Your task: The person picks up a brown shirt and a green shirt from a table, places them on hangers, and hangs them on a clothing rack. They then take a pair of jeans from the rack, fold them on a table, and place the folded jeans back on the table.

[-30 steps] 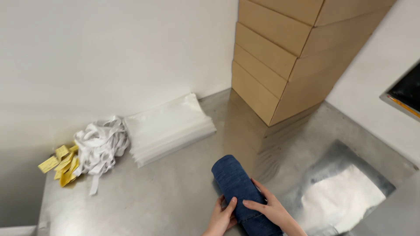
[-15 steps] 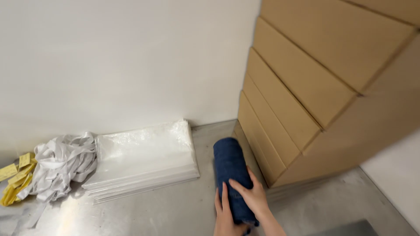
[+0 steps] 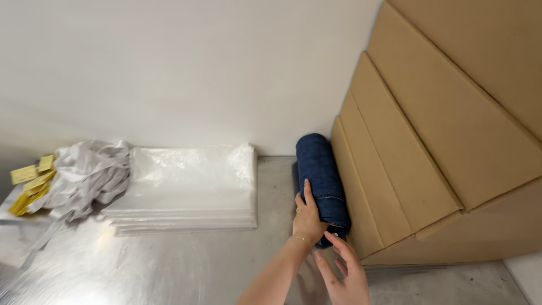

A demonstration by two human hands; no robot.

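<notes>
Yellow tags [image 3: 31, 183] and white straps [image 3: 84, 175] sit far left of the denim roll [image 3: 320, 181], plastic bags [image 3: 189, 189] nearer. Left hand [image 3: 307, 217] lies flat on the roll's left side, fingers together. Right hand [image 3: 345, 277] hovers open near its front end, boxes [image 3: 440, 141] touching its right.

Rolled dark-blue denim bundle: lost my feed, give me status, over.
Left hand flat on rolled dark-blue denim bundle; right hand open at its near end. Bundle lies on steel table, against stacked brown cardboard boxes. Nothing blocking.

A steel table [image 3: 186, 271] bears a denim roll [image 3: 319, 175], plastic bags [image 3: 189, 189], cardboard boxes [image 3: 440, 147] and crumpled strips [image 3: 84, 172].
</notes>
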